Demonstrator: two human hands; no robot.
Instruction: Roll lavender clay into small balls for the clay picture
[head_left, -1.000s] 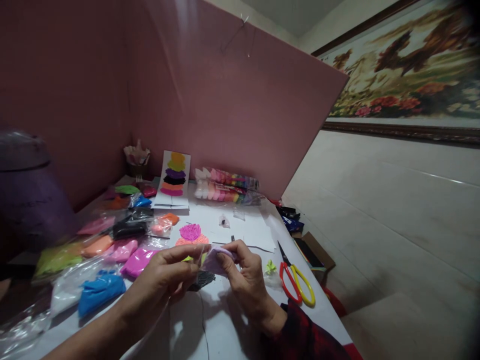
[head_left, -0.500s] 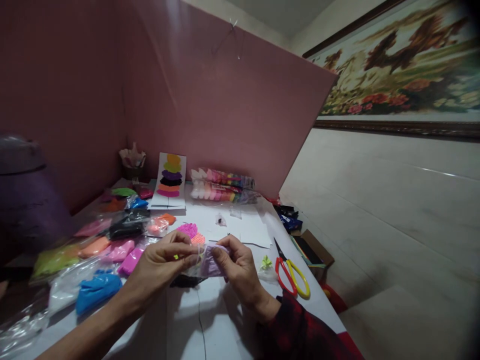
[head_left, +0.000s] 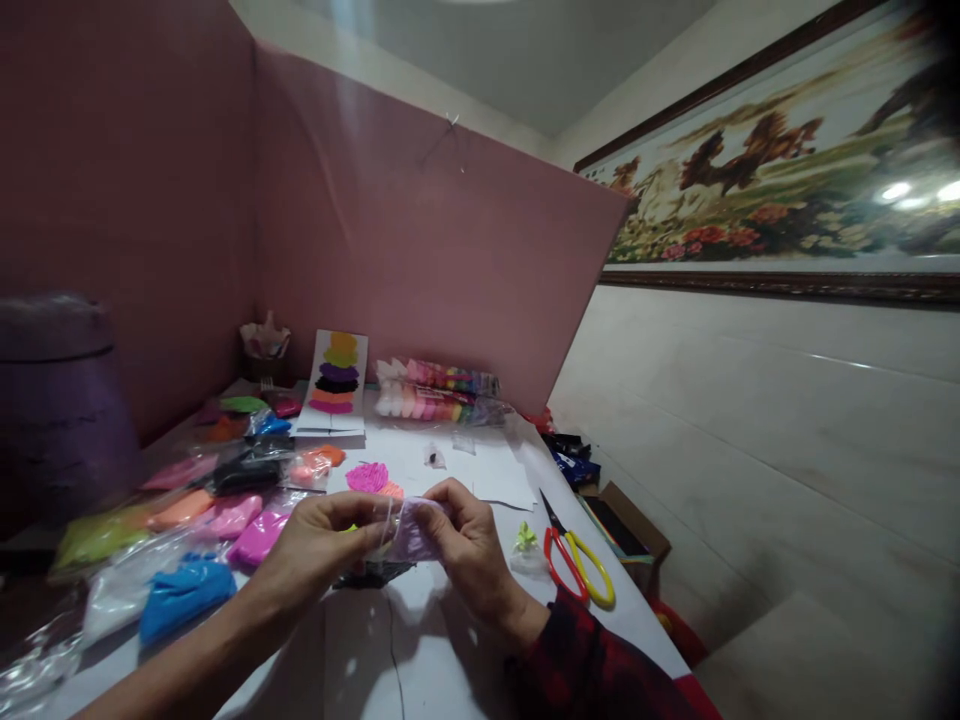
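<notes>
Between my two hands is a clear plastic bag with lilac modelling clay in it. My left hand pinches the bag's clear left end. On the other side, my right hand has its thumb over the lilac clay and the fingers behind it. Below and beyond the hands lie a magenta piece of textured clay, an orange piece and a black piece, partly hidden by the hands. A thin dark line runs down the white paper from there.
Bagged clay in several colours, such as a blue bag, covers the left side. Scissors with red and yellow handles lie at right, beside a small bag with a lime-green top. A colour-striped card leans at the back.
My view has tilted up slightly, so the table sits lower in the picture. Both hands keep their hold on the bag of lilac clay, with only slight finger movement.
</notes>
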